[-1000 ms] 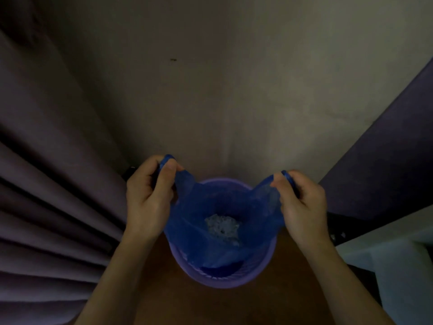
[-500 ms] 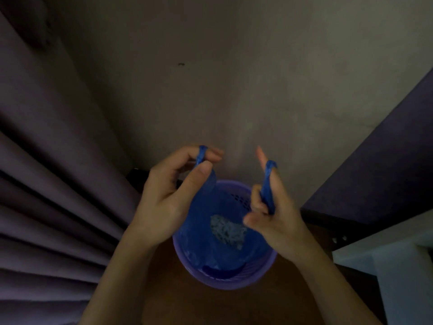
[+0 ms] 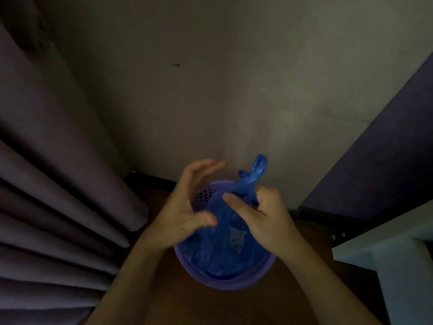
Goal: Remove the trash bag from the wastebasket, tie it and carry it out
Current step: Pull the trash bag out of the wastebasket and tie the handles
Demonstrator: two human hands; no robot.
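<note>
A blue plastic trash bag (image 3: pixel 220 252) sits inside a round purple wastebasket (image 3: pixel 225 281) on the brown floor. Pale crumpled trash shows through the bag's film. Both bag handles are gathered into one bunch, and their looped ends (image 3: pixel 256 171) stick up above the basket's far rim. My right hand (image 3: pixel 262 219) is closed around this gathered neck. My left hand (image 3: pixel 187 207) hovers just left of the bunch with its fingers spread, and I see nothing in it.
A pleated purple curtain (image 3: pixel 58 207) hangs on the left, close to the basket. A bare wall corner (image 3: pixel 222 102) stands behind. A dark panel (image 3: pixel 379 160) and a white furniture edge (image 3: pixel 386 254) close in on the right.
The two handles, held apart one in each hand, came together over the basket. My right hand now holds both gathered, and my left hand has let go and spread its fingers.
</note>
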